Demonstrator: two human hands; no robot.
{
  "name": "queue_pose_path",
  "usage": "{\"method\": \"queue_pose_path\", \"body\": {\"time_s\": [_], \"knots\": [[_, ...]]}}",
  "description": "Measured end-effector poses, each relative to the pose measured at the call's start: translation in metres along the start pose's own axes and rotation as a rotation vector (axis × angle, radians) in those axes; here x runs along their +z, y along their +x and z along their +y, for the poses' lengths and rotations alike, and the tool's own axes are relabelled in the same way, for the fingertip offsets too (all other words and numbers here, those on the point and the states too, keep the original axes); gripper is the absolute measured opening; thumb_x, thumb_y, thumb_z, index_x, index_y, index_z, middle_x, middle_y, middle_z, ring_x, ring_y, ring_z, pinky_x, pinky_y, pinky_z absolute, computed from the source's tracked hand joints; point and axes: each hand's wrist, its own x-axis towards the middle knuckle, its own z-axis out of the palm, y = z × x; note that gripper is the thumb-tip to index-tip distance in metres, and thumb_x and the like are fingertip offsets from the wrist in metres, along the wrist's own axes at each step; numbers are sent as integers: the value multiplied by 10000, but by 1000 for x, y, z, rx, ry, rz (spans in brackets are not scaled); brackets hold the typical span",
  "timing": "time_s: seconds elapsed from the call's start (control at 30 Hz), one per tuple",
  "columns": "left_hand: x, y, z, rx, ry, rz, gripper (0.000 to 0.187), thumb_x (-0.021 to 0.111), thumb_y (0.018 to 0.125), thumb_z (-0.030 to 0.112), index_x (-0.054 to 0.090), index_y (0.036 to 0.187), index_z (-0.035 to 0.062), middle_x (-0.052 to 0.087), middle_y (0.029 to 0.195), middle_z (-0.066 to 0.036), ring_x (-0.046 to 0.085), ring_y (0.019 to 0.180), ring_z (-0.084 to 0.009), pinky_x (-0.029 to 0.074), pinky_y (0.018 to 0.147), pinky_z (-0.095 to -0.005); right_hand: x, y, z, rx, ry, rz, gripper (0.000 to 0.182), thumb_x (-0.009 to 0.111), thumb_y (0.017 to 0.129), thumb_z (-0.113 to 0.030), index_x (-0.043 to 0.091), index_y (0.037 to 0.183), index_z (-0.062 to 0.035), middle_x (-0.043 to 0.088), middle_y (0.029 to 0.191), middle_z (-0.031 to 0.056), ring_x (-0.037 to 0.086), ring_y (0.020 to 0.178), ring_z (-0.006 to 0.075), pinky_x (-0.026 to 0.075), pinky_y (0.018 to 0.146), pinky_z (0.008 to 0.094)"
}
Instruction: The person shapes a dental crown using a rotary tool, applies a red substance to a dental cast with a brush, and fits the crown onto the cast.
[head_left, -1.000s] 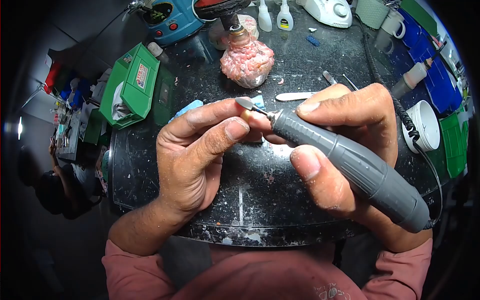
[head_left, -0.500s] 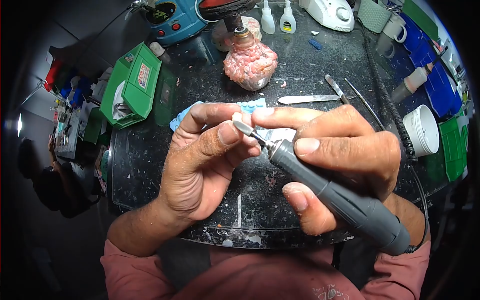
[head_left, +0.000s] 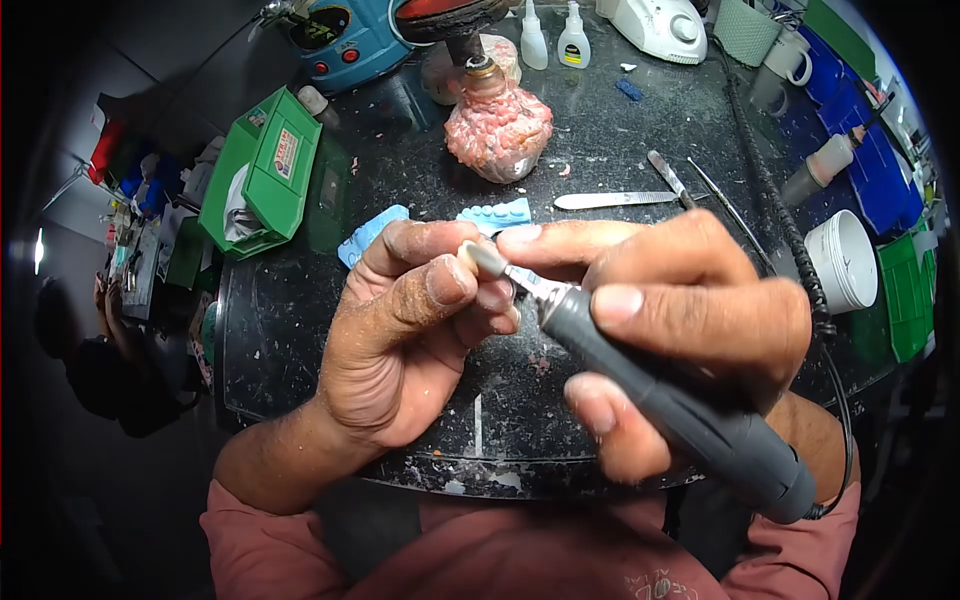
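Observation:
My left hand [head_left: 400,330] pinches a small whitish piece [head_left: 468,256] between thumb and fingertips, which partly cover it. My right hand [head_left: 690,330] is wrapped round a dark grey rotary handpiece [head_left: 690,420], its cable leading off at the lower right. The grey rounded bit [head_left: 488,261] of the handpiece lies against or right beside the small piece. My right index fingertip is close to the left fingers. Behind the hands are a blue model with tooth shapes [head_left: 498,214] and another blue piece [head_left: 372,232], both partly hidden.
A pink lumpy burner [head_left: 498,135] stands behind the hands. Metal tools [head_left: 615,200] lie right of it. A green bin [head_left: 262,175] is at left, a white tub [head_left: 843,262] at right. Two bottles [head_left: 573,40] and a white machine [head_left: 660,30] stand farther back. Another person [head_left: 120,370] is far left.
The handpiece's rear end has dropped slightly. The bit now shows broader against the small piece, and my left fingers have shifted slightly. More of the blue model shows.

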Motion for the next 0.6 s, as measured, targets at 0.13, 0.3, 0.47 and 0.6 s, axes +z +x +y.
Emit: {"method": "queue_pose_path", "body": {"time_s": [0.13, 0.3, 0.47, 0.6], "knots": [[5, -1, 3, 19, 57, -18, 211, 611, 925, 12, 636, 1134, 22, 664, 981, -141, 675, 897, -208, 600, 795, -361, -1, -1, -1, 33, 9, -12, 418, 689, 819, -32, 420, 1133, 28, 516, 915, 190, 667, 905, 421, 598, 807, 526], [3, 4, 3, 71, 126, -61, 204, 623, 907, 0, 628, 1111, 6, 677, 956, -147, 678, 863, -208, 590, 778, -345, -11, 9, -11, 71, -149, -135, 425, 677, 825, -67, 385, 1115, 37, 498, 886, 188, 664, 762, 314, 610, 791, 515], [10, 4, 4, 355, 462, -85, 243, 662, 832, -110, 620, 1065, -59, 675, 977, -173, 684, 896, -191, 571, 808, -304, -9, 7, -10, 75, -55, -95, 406, 661, 849, -120, 373, 1096, 24, 483, 876, 180, 681, 807, 382, 611, 785, 511], [7, 2, 8, 445, 655, -86, 255, 666, 815, -133, 627, 1057, -62, 675, 997, -171, 676, 902, -176, 553, 827, -285, 8, 0, -15, 311, 279, 312, 289, 757, 624, -88, 684, 873, 39, 642, 813, 157, 688, 863, 316, 582, 837, 440]]}}
